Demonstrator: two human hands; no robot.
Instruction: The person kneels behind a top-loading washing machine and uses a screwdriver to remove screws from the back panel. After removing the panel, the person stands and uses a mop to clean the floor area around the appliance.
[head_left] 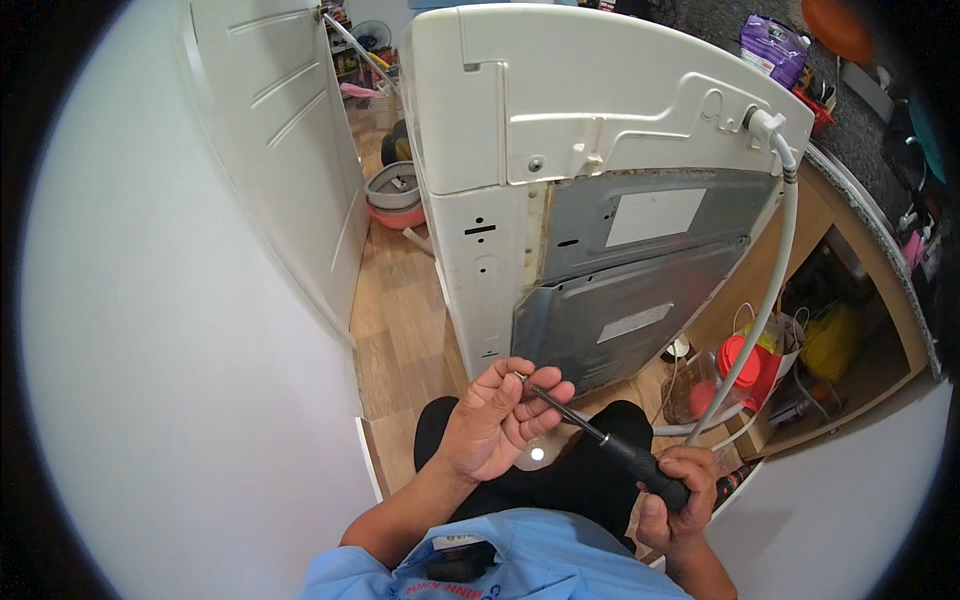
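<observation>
My right hand (686, 502) is wrapped round the black handle of a screwdriver (632, 458). Its metal shaft points up and left toward my left hand (492, 418). The thumb and forefinger of that hand pinch a small shiny metal piece (520, 377) by the screwdriver's tip, too small to name surely; the other fingers are half curled. Just beyond my hands stands a white washing machine (600, 60), its back toward me. Grey metal panels (590, 310) cover the middle of that back, the lower one reaching close behind my left fingers.
A grey hose (784, 250) hangs from the machine's upper right down to the floor. To the right are a wooden cabinet (840, 210) and a red-lidded container (738, 362). White walls (200, 380) hem me in; a white door (290, 120) stands at left.
</observation>
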